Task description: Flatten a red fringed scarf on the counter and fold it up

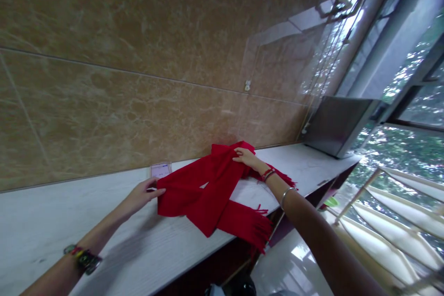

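A red scarf (197, 180) with fringed ends lies in crossing folds on the white countertop (138, 254). One fringed end hangs over the counter's front edge; another points right, partly behind my right forearm. My left hand (142, 194) pinches the scarf's left corner between thumb and fingers. At the far upper part of the scarf, my right hand (248, 158) is laid on the cloth with its fingertips on a fold; whether they grip it is hard to see.
Behind the scarf a phone-like flat item (160, 169) lies near the tiled wall (138, 115). A grey metal box-like appliance (338, 125) stands at the counter's right end. To the right is a rack with white shelves (388, 245), before a window (416, 101).
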`<state>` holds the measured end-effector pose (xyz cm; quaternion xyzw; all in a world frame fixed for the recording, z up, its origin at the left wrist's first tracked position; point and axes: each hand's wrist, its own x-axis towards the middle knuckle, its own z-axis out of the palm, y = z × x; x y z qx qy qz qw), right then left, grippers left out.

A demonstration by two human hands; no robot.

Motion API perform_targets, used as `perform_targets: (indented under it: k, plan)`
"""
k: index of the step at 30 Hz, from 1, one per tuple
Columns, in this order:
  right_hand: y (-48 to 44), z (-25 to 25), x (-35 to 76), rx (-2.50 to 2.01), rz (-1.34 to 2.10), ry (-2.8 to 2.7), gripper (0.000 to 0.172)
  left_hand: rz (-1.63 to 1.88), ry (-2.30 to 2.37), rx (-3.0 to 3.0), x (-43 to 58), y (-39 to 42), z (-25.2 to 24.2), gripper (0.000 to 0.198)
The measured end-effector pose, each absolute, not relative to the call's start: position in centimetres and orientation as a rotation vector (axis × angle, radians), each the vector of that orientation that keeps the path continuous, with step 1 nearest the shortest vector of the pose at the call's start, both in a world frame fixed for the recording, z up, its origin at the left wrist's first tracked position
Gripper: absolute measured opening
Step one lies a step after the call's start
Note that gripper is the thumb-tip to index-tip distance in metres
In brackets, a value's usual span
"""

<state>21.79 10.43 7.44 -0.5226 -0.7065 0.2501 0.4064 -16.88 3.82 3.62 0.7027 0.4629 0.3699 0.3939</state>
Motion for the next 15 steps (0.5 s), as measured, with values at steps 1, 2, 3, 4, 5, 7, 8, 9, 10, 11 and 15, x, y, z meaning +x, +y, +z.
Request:
perform_targets:
  k: [1,2,3,4,5,7,8,9,10,11,15]
  plan:
    - [10.2,8.2,23.1,-1.329,0.608,-1.77,0.029,0.941,1.162,1.773,-15.6,4.4,4.1,0.036]
    - [10.0,9.0,24.4,-1.337,0.591,-1.762,0.029,0.947,1.145,1.768,-14.2,5.1,4.5,0.037]
    - [9.9,10.0,25.8,-1.342,0.577,-1.758,0.028,0.956,1.119,1.771,-12.8,5.8,5.0,0.036]
    - [9.8,10.9,27.1,-1.345,0.569,-1.755,0.027,0.968,1.089,1.782,-11.4,6.5,5.6,0.036]
    - [9.8,12.0,28.4,-1.351,0.567,-1.752,0.025,0.974,1.059,1.799,-10.1,7.2,6.2,0.035]
    - [10.4,14.4,30.9,-1.365,0.572,-1.747,0.025,0.973,1.008,1.824,-7.4,9.0,7.4,0.035]
    - [10.9,15.7,32.2,-1.371,0.574,-1.749,0.025,0.968,0.987,1.82,-6.1,10.1,8.1,0.035]
    - [11.7,16.9,33.3,-1.377,0.568,-1.755,0.026,0.964,0.967,1.8,-4.9,11.3,8.7,0.036]
    - [12.6,18.1,34.4,-1.391,0.554,-1.766,0.026,0.961,0.939,1.76,-3.7,12.6,9.2,0.036]
    - [13.8,19.1,35.4,-1.413,0.534,-1.777,0.026,0.957,0.902,1.702,-2.6,13.9,9.6,0.036]
    - [19.7,20.4,38.1,-1.544,0.499,-1.803,0.023,0.935,0.821,1.448,1.3,19.7,9.4,0.034]
